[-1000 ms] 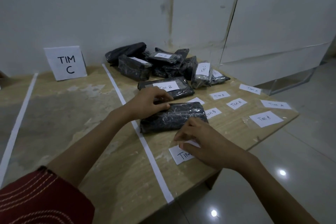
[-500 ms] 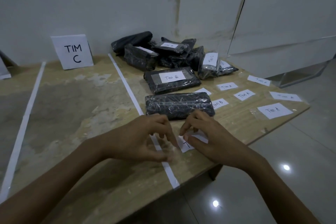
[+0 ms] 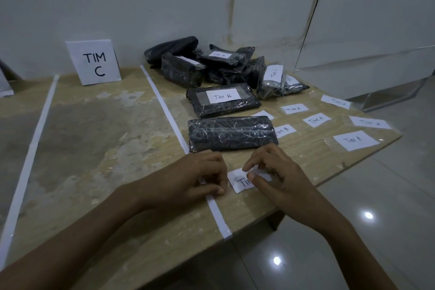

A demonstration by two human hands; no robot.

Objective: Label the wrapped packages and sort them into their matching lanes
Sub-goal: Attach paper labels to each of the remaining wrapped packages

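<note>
Reference landmark: the centre tape line (image 3: 164, 106), a white strip running across the counter (image 3: 94, 139) from its near edge to the wall.

Left hand (image 3: 202, 176): resting on the line towards its near end; fingers curled, thumb and fingertips drawn together; whether they pinch anything cannot be told.

Right hand (image 3: 280, 179): just right of the line, close to the left hand but apart from it; thumb and forefinger pinch a paper label (image 3: 237, 181) lying flat on the counter; only "TIM" is readable, the rest being covered.

Just beyond both hands lies an unlabelled wrapped package (image 3: 231, 133), black under clear film, its left end at the line's right edge; beyond it, also right of the line, lies a package labelled TIM B (image 3: 223, 99).

Further right of the line: loose TIM A labels (image 3: 316, 120) and a loose TIM B label (image 3: 284, 130), flat on the counter.

At the line's far end, right side: a heap of wrapped packages (image 3: 200, 63); one package marked TIM C (image 3: 271, 80) leans at its right.

Left of the line, at the wall: an upright TIM C sign (image 3: 94, 61); further left, a second tape line (image 3: 33, 143).
</note>
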